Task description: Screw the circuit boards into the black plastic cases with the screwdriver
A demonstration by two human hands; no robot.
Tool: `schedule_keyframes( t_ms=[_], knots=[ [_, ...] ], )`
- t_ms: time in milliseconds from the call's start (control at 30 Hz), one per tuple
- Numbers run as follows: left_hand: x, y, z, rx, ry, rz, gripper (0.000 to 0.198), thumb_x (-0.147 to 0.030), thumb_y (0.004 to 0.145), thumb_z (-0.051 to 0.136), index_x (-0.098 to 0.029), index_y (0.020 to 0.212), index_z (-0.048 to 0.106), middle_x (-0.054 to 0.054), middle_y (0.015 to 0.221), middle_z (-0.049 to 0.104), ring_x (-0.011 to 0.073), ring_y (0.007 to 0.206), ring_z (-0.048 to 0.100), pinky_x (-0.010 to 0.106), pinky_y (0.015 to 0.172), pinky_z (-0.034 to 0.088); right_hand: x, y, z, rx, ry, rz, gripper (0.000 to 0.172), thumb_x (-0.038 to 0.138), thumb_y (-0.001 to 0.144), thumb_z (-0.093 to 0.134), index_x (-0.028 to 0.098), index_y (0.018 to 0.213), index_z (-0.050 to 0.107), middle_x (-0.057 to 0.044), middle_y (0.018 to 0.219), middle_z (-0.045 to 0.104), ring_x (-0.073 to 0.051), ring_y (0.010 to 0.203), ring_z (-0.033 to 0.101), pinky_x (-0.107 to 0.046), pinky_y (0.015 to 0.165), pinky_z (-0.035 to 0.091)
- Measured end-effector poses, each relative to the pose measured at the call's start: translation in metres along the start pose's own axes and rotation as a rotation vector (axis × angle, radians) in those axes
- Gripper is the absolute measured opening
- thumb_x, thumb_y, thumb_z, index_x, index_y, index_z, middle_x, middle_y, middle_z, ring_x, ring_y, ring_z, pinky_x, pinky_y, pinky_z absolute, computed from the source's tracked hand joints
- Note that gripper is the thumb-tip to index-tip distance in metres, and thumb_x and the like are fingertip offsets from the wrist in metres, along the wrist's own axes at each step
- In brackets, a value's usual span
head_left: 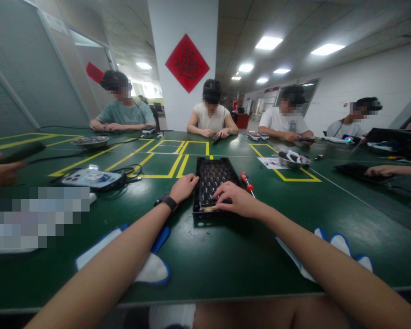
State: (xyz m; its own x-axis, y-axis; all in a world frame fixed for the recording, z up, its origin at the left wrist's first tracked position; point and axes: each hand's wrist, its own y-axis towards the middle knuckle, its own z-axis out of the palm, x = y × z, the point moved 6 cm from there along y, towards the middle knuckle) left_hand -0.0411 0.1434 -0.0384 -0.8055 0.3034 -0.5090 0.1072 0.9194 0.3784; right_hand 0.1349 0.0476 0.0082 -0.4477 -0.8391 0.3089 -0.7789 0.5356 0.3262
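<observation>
A black rectangular plastic case (212, 176) with an open ribbed inside lies on the green table in front of me. My left hand (184, 187) grips its left edge, fingers curled round the rim. My right hand (233, 199) lies on the near end of the case, fingers bent and pressing down inside it; whether they hold anything small is hidden. A red-handled screwdriver (246, 181) lies just right of the case. A dark watch sits on my left wrist.
White gloves with blue fingertips lie near me at left (154, 267) and right (342, 246). A phone with cables (92, 178) lies at left, metal bowls (294, 160) farther out. Several people sit round the far side of the table (226, 256); another person's arm (393, 171) reaches in at right.
</observation>
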Motion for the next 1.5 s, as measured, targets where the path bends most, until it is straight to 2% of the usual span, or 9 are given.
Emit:
schedule_keyframes(
  t_ms=[600, 1500],
  knots=[
    [0.0003, 0.0007, 0.0007, 0.004, 0.015, 0.012, 0.037, -0.045, 0.086, 0.032, -0.019, 0.061, 0.044, 0.002, 0.063, 0.054, 0.0144, 0.061, 0.050, 0.026, 0.057, 0.032, 0.0031, -0.0016, -0.0032, -0.030, 0.018, 0.007, 0.019, 0.035, 0.078, 0.059, 0.019, 0.082, 0.069, -0.005, 0.097, 0.063, -0.017, 0.097, 0.050, -0.032, 0.087, 0.039],
    [0.0011, 0.0014, 0.0012, 0.003, 0.013, 0.025, 0.038, -0.045, 0.086, 0.030, -0.019, 0.061, 0.043, 0.002, 0.063, 0.053, 0.0145, 0.061, 0.049, 0.026, 0.058, 0.032, 0.0030, -0.0006, 0.0005, 0.015, 0.026, -0.017, 0.020, 0.035, 0.079, 0.058, 0.019, 0.083, 0.070, -0.005, 0.095, 0.064, -0.017, 0.097, 0.050, -0.032, 0.086, 0.039]
  ],
)
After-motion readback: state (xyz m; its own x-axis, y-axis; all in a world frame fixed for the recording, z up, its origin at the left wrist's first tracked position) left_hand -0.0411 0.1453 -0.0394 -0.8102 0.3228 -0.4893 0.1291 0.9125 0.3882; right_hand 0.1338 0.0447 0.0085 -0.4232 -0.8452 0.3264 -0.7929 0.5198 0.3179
